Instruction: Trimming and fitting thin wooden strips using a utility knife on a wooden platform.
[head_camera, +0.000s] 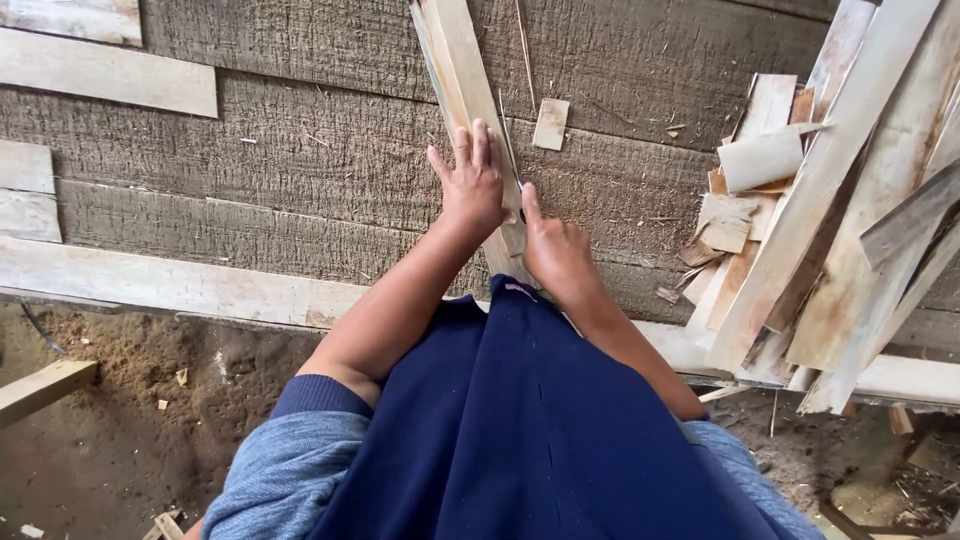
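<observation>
Head view, only cam. Person is leaning over a rough grey plank worktop (300, 190), blue apron hanging in front.

L hand (472, 180) is lying flat, fingers spread, pressing down on a long pale wood strip (452, 60) that is running from top centre down toward the body. No closed grip there, just palm and fingers on top.

R hand (553, 248) is sitting just beside it at the strip's near end, thumb pointing up along the edge. Can't tell if its fingers are curling round the strip or only resting; far side is hidden.

A small offcut (551, 123) is lying near the strip, apart from both hands. A loose pile of slats and scraps (800, 230) is leaning at the R, some overhanging the worktop edge. Sawdust is lying on the dirt floor (130, 400).

Risks, as judged: strip looks thin and splintery, so bare hands sliding along it could be picking up slivers. Held by pressure only, it may be skidding sideways. The overhanging pile could be tipping off if knocked by the R elbow.
</observation>
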